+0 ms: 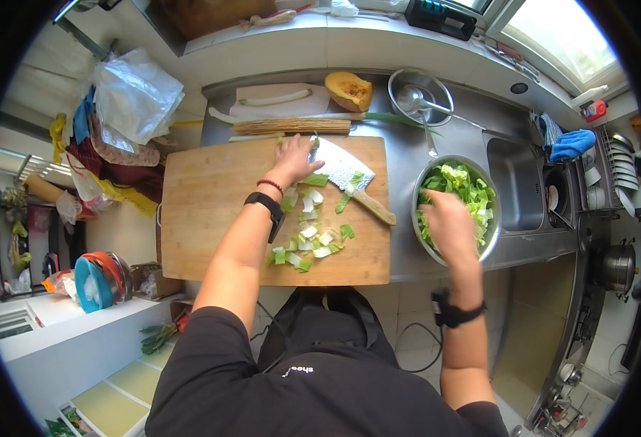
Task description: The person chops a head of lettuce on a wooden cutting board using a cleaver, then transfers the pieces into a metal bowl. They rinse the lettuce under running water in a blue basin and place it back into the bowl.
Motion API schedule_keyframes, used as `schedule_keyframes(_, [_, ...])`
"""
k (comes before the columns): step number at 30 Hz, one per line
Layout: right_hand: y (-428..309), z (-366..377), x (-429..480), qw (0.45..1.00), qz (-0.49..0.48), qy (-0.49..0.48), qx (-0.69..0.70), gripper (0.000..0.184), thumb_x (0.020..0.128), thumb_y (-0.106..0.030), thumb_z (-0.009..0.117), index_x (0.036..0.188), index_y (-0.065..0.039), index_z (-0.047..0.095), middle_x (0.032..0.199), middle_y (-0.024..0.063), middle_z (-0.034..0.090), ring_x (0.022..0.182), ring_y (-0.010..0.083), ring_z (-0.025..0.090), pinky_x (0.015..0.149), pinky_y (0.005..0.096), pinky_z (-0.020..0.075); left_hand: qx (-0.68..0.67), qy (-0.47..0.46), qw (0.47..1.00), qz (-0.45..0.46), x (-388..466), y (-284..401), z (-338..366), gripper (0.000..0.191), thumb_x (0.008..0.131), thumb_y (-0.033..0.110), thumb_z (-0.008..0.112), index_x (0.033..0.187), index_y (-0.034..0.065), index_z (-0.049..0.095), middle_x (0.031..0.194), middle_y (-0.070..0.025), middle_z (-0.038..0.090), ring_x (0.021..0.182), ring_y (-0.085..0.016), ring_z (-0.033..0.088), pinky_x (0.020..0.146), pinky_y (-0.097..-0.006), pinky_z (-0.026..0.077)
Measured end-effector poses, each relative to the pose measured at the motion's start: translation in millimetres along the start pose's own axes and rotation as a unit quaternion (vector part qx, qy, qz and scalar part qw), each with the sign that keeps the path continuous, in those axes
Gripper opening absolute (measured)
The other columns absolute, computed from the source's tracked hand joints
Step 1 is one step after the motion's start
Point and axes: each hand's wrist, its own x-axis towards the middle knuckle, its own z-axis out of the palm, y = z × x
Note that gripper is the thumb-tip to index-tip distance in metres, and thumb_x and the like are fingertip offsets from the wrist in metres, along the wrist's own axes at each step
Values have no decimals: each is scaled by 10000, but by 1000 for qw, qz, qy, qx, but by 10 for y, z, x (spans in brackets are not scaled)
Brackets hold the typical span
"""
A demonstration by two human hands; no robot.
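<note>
My left hand (pixel 293 159) reaches over the far edge of the wooden cutting board (pixel 211 218), fingers spread, beside the blade of a cleaver (pixel 345 165). Small green scraps lie by its fingertips. The cleaver rests flat, its wooden handle pointing toward the board's near right side, with leaf pieces stuck on the blade. Pieces of chopped leafy greens (pixel 315 235) are scattered across the board's right half. To the right, my blurred right hand (pixel 451 221) is over a metal bowl (pixel 417 235) of cut greens (pixel 459 180); whether its fingers hold anything is hidden.
Behind the board lie a bundle of thin sticks (pixel 293 127), scallion stalks (pixel 276 98) and a cut pumpkin (pixel 349 92). A second metal bowl (pixel 394 82) holds a ladle (pixel 410 99). The sink (pixel 514 185) is at right; plastic bags (pixel 134 93) hang at left.
</note>
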Motion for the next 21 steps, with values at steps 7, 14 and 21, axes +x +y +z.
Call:
schedule_keyframes(7, [-905, 1915, 301, 993, -9, -104, -56, 617, 927, -452, 615, 1416, -93, 502, 1472, 273, 420, 1411, 426, 338, 1153, 580, 230, 9, -87, 992, 92, -760, -160, 37, 664, 895, 504, 634, 1422, 120, 505, 1498, -176, 419, 1339, -409, 416, 1103, -533, 357])
schedule_keyframes(14, [-866, 2055, 43, 968, -137, -180, 108, 748, 849, -404, 718, 1440, -46, 433, 1484, 229, 421, 1418, 389, 343, 1163, 525, 263, -114, -72, 967, 218, -1526, -362, -45, 675, 846, 493, 701, 1348, 65, 558, 1409, -182, 507, 1283, -380, 471, 1078, -485, 368])
schedule_keyframes(21, [-569, 1768, -476, 970, -164, -174, 38, 1377, 428, -493, 934, 1565, -169, 228, 1614, 251, 92, 1494, 453, 90, 1192, 589, 140, -17, -129, 976, 173, -2242, -491, -59, 1482, 387, 585, 922, 1584, 194, 140, 1589, -295, 22, 1476, -496, 28, 1154, -677, 69])
